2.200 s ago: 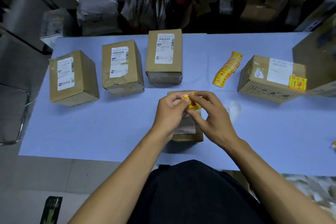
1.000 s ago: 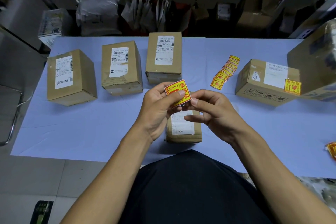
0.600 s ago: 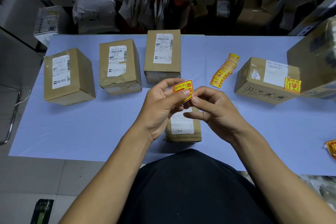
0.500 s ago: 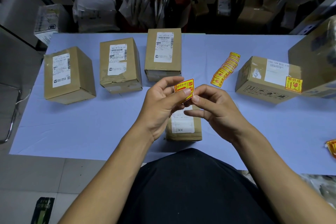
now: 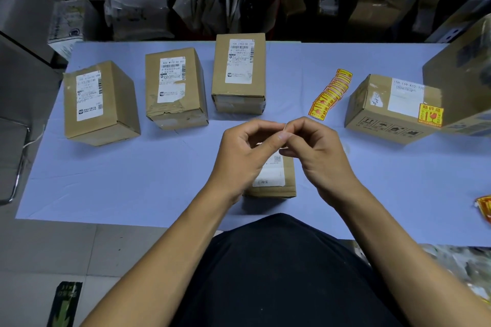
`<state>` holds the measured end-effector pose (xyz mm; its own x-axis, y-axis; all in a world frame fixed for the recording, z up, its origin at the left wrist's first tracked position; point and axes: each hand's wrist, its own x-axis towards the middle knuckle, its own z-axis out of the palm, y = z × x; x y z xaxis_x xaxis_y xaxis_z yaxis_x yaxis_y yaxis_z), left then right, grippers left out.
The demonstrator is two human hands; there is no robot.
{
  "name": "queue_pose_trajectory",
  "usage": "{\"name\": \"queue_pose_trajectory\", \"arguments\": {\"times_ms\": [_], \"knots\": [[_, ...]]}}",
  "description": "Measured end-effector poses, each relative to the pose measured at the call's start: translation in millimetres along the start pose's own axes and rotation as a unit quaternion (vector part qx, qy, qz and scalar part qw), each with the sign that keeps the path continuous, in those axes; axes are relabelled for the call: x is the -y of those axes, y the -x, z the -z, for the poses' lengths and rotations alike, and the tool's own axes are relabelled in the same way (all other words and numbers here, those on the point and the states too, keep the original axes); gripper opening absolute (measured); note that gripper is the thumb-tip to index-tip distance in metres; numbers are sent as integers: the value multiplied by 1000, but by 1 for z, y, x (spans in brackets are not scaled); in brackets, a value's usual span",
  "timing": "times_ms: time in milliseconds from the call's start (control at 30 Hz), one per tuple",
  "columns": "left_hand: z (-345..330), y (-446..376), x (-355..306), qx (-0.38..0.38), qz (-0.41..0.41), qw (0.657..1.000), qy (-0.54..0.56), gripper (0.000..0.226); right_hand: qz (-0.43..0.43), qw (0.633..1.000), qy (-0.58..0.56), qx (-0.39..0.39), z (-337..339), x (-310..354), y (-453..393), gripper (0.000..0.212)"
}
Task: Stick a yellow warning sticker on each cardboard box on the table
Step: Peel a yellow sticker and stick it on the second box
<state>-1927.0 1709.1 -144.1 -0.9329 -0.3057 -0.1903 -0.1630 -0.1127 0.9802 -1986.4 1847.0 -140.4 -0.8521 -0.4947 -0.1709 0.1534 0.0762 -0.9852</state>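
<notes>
Sticker, edge-on and barely showing at frame centre, is being pinched between my left hand [image 5: 247, 151] and right hand [image 5: 316, 148] fingertips above the small box [image 5: 288, 175]; being thin, limp and tacky, it seems best held by its margin.

both hands [image 5: 281, 151] meet fingertip to fingertip above a small cardboard box [image 5: 276, 180], perhaps pinching something unseen.

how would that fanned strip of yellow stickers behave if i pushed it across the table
The sticker strip lies flat and thin on the table, so it is probably very light and floppy. The stickers overlap in a loose fan, so a push would likely scatter or bunch them rather than slide them as one. No risk of rolling or tipping.
</notes>
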Motion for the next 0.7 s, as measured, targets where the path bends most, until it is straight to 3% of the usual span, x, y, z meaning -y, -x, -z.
{"name": "queue_pose_trajectory", "arguments": {"times_ms": [167,333,433,567,700], "knots": [[-7,-1,18,-49,52,997,30,13,-33,999,10,-21,4,-16,4,15],[-3,-12,29,-172,187,954,157,19,-177,976,-9,-125,25,-53,0,22],[5,-16,34,-193,214,942,171,15,-249,951,7,-184,44,-85,-2,20],[7,-16,43,-177,220,950,134,15,-300,930,132,-167,61,-119,0,16],[3,-16,50,-172,232,952,102,16,-268,913,265,-155,60,-123,0,15]]}}
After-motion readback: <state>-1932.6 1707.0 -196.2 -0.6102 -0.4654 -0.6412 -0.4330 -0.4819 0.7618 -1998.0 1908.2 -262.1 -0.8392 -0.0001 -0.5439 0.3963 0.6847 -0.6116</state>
